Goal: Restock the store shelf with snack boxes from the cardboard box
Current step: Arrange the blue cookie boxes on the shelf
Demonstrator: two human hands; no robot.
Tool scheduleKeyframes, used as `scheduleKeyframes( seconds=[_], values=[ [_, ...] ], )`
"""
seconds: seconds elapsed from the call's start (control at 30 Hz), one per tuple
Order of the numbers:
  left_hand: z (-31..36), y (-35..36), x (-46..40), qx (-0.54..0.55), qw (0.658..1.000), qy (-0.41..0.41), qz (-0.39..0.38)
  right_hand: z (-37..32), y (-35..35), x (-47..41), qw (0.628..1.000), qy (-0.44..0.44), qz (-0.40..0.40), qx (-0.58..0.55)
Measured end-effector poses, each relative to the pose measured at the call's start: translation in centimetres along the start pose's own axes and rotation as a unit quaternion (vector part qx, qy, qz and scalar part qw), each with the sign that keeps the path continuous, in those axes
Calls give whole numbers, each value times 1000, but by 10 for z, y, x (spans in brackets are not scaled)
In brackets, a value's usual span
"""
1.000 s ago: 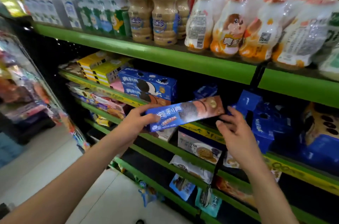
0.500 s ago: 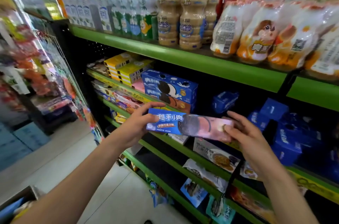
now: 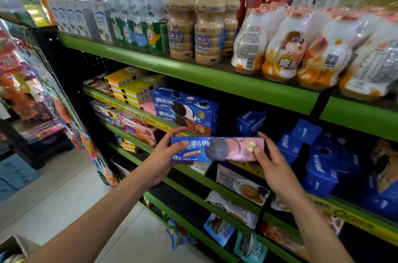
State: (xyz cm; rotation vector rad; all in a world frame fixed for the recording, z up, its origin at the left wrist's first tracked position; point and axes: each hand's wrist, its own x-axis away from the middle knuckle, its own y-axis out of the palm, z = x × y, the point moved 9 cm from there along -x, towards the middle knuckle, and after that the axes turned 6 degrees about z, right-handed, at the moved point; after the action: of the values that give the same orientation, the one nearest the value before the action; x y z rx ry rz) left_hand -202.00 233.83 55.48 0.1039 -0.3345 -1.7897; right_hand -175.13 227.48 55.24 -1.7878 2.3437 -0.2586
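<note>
The person holds a long blue and pink snack box [image 3: 217, 149] level in front of the shelf [image 3: 254, 90], one hand at each end; the left hand [image 3: 165, 155] is clenched round the blue end, thumb across the front face and fingers curled over the top edge; the right hand [image 3: 273, 168] has its grip on the pink end, thumb pressed to the front near a gold seal, fingers wrapped behind. The box lies lengthwise, its printed face towards the person, a dark round biscuit pictured at its middle; it hangs in the air just before the green lip of the middle tier, touching no shelf that I can see.

At 11 o'clock from the box sits a stack of blue biscuit cartons [image 3: 185, 110], and further towards 10 o'clock a pile of yellow boxes [image 3: 133, 86]; at 3 o'clock stand more blue cartons [image 3: 318, 161], some tilted. At 12 o'clock, on the tier above, stand beige drink bottles [image 3: 206, 26], with white and orange packs [image 3: 288, 47] at 1 o'clock. Down at 5 o'clock lies a white biscuit box [image 3: 241, 185]; at 8 o'clock, in the bottom corner, shows the flap of the cardboard box [image 3: 15, 243]; its contents are too blurred to tell.
</note>
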Motion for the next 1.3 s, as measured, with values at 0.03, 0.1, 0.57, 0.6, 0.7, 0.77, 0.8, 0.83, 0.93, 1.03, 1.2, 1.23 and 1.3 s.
scheduleKeyframes(
  seconds=[0.03, 0.1, 0.57, 0.6, 0.7, 0.77, 0.8, 0.83, 0.93, 1.03, 1.2, 1.23, 1.3],
  values=[
    [0, -1, -3, 7, 1000, 2, 4, -2, 1, 1, 1000, -6, -2, 12],
    [-2, -1, -7, 21, 1000, 5, 9, -5, 1, 2, 999, -17, 1, 40],
    [-18, 2, -8, 104, 994, 15, 20, 4, 4, 2, 999, 17, -30, -30],
    [-19, 2, -9, 101, 995, 14, 21, 4, 4, 2, 999, 17, -32, -29],
    [-20, 2, -11, 90, 995, 12, 31, 3, 3, 2, 999, 17, -30, -20],
    [-18, 2, -12, 80, 996, 12, 37, 2, 3, 2, 999, 17, -29, -13],
    [-17, 2, -12, 74, 996, 13, 37, 1, 4, 3, 999, 16, -29, -10],
    [-17, 2, -12, 69, 997, 13, 37, 1, 4, 3, 999, 17, -29, -7],
    [-16, 2, -10, 57, 998, 7, 34, 1, 5, 4, 999, 23, -28, 2],
    [-16, 1, -8, 47, 998, 7, 30, 1, 4, 4, 999, 16, -30, 12],
    [-16, 4, -6, 37, 999, 4, 34, 2, 3, 5, 999, 17, -35, 9],
    [-16, 5, -5, 34, 999, 3, 36, 1, 3, 5, 999, 14, -35, 7],
    [-16, 5, -4, 22, 999, -2, 42, -1, 3, 6, 999, 10, -37, 2]
  ],
)
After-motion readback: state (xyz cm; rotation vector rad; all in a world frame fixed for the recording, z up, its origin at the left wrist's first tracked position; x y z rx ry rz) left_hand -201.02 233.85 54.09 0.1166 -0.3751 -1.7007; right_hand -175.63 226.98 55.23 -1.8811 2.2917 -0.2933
